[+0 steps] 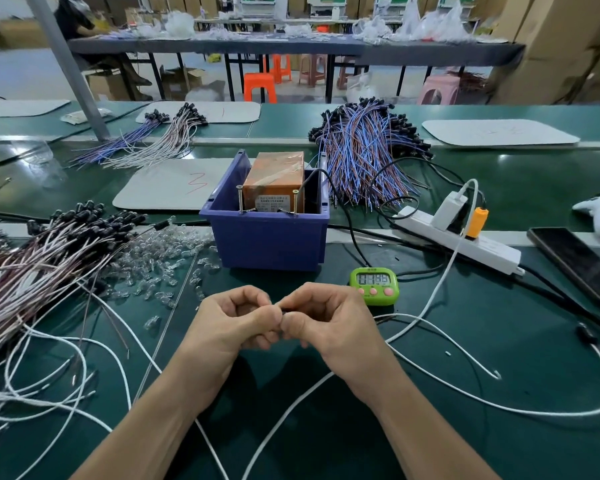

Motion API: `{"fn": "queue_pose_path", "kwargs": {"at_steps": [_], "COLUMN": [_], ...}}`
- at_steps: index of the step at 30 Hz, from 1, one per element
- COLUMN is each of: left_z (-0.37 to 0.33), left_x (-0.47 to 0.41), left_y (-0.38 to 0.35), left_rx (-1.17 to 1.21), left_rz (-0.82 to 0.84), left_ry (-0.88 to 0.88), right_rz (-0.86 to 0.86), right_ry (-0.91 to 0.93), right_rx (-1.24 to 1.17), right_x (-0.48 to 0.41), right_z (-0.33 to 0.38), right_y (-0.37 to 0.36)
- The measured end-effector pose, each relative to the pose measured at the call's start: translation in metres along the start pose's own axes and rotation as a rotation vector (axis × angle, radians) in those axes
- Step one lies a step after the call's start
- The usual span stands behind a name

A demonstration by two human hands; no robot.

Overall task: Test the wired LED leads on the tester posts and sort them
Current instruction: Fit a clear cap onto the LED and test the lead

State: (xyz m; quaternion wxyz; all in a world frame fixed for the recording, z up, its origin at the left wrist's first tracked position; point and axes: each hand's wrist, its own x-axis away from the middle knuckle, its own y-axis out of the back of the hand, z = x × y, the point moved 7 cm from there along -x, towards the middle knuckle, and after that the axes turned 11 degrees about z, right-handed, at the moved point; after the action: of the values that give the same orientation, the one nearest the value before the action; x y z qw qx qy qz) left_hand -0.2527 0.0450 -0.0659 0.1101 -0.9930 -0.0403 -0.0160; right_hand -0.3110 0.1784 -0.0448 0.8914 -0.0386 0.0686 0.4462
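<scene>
A wired LED lead (285, 310) is held just above the near middle of the green bench (499, 341). Its small dark head is pinched at the spot where two bare hands meet. The left hand (236, 320) reaches in from the near left, forearm slanting toward the centre. Its fingers are curled into a loose fist, with thumb and forefinger closed on the head. The right hand (323, 317) mirrors it from the near right, knuckles up, its thumb tip touching the left thumb. Its grip is also clenched on the lead, and thin wires trail off to the right from under it. The fingertips hide most of the head.

Just beyond the right hand sits a green digital timer (374, 285) with pink buttons. Farther back, in line with the hands, is a blue bin (267, 244) holding an orange box (274, 181). Two upright screw posts (239, 199) stand at the bin's near wall.

Left of the bin lies a scatter of clear plastic caps (160, 261). Beyond that, at the left edge, is a large heap of pale-wired leads (32, 268) with black heads. A heap of blue and brown leads (364, 157) rises at the far right of the bin. A white power strip (465, 242) and a dark phone (579, 265) lie to the right, and loose white cable (440, 282) loops across the near bench.
</scene>
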Motion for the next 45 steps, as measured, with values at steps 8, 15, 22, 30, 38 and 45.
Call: {"fn": "queue_pose_path", "kwargs": {"at_steps": [8, 15, 22, 30, 38, 45], "left_z": [-0.013, -0.024, -0.030, -0.039, -0.015, 0.002], "left_x": [0.006, 0.014, 0.024, 0.021, 0.009, 0.005], "left_y": [0.018, 0.058, 0.077, 0.025, 0.001, -0.022], "left_rx": [0.176, 0.506, 0.463, 0.019, -0.325, -0.874], "left_rz": [-0.137, -0.369, -0.524, 0.057, 0.248, 0.155], "left_ry": [-0.093, -0.197, -0.220, 0.020, 0.121, 0.217], "right_rz": [-0.135, -0.061, -0.060, -0.252, -0.464, -0.544], "right_ry": [-0.003, -0.090, -0.267, -0.237, -0.019, 0.068], "right_rx": [0.540, 0.661, 0.861, 0.973, 1.107, 1.054], "right_x": [0.011, 0.020, 0.034, 0.037, 0.046, 0.058], "right_z": [0.021, 0.041, 0.070, 0.089, 0.093, 0.086], "right_y": [0.023, 0.038, 0.065, 0.072, 0.055, 0.049]}}
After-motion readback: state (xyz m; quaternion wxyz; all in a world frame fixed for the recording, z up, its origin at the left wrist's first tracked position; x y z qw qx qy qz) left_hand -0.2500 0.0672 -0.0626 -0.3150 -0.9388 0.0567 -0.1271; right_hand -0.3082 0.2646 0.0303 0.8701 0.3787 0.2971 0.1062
